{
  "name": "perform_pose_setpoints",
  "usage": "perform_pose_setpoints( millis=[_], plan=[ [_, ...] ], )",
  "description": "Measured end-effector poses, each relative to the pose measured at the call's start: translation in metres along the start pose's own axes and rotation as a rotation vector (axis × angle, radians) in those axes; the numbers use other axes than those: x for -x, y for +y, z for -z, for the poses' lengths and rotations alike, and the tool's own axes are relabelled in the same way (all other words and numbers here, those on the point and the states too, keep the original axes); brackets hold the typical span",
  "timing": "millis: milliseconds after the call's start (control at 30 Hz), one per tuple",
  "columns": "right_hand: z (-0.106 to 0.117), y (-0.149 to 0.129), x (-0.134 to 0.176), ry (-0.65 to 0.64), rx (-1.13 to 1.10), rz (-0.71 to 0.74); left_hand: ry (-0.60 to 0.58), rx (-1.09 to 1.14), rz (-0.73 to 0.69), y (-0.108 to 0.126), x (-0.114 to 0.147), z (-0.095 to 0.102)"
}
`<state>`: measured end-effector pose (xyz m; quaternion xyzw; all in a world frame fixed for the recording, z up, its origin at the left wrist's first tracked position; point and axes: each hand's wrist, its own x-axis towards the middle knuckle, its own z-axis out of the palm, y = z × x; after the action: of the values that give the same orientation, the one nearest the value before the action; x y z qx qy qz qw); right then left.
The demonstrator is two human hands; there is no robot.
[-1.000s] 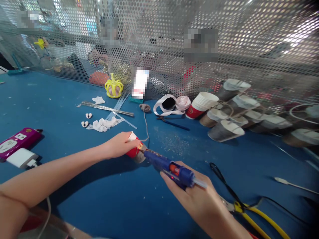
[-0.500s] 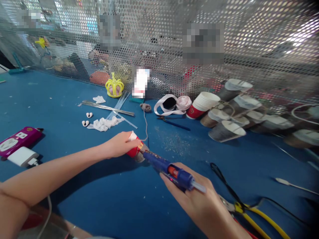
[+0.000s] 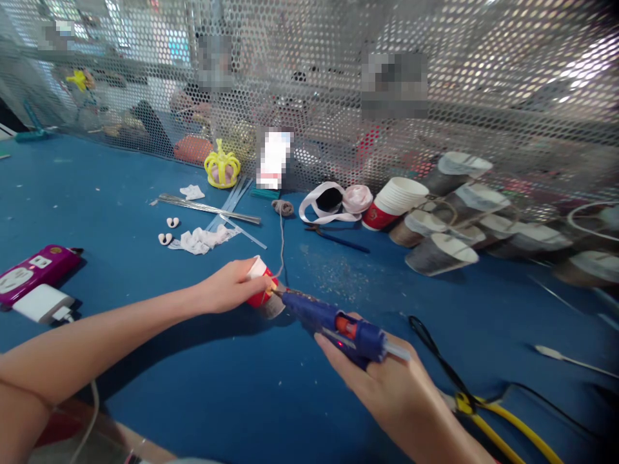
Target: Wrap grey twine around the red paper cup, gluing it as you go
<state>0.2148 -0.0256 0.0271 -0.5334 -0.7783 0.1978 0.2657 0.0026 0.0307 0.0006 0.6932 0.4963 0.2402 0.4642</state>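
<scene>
My left hand (image 3: 236, 285) grips a red and white paper cup (image 3: 257, 267), tilted low over the blue table, its far end wrapped in grey yarn. A strand of grey yarn (image 3: 282, 251) runs from the cup back to a small yarn ball (image 3: 282, 207). Closed around the handle of a blue hot glue gun (image 3: 333, 322) is my right hand (image 3: 382, 380). The gun's nozzle points left at the cup's side, at or very near the surface. A clear glue stick (image 3: 397, 349) sticks out of its rear.
Several yarn-wrapped cups (image 3: 441, 254) and a stack of paper cups (image 3: 395, 201) stand back right. Yellow-handled pliers (image 3: 467, 403) lie right of my right hand. A purple power strip (image 3: 39, 270) sits left; glue sticks (image 3: 236, 196), wires and ribbon (image 3: 312, 206) lie behind. Perforated metal screen (image 3: 319, 77) closes the back.
The glue gun and my right hand have shifted slightly right and down. My left hand has tilted the cup a little, showing more of its white rim.
</scene>
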Motion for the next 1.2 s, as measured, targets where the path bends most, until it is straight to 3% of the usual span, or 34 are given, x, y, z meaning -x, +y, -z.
perform_pose_setpoints(
  millis=[367,967,1200],
  plan=[
    [0.004,-0.008,-0.004,0.026,-0.015,-0.060,-0.013,0.006,-0.042,-0.002,0.003,0.000],
    [0.005,0.004,0.001,-0.157,-0.036,-0.247,-0.031,0.096,-0.098,-0.012,0.005,-0.001],
    [-0.001,0.000,-0.002,-0.085,-0.062,-0.412,-0.042,0.087,-0.100,-0.013,0.006,-0.001]
  ],
)
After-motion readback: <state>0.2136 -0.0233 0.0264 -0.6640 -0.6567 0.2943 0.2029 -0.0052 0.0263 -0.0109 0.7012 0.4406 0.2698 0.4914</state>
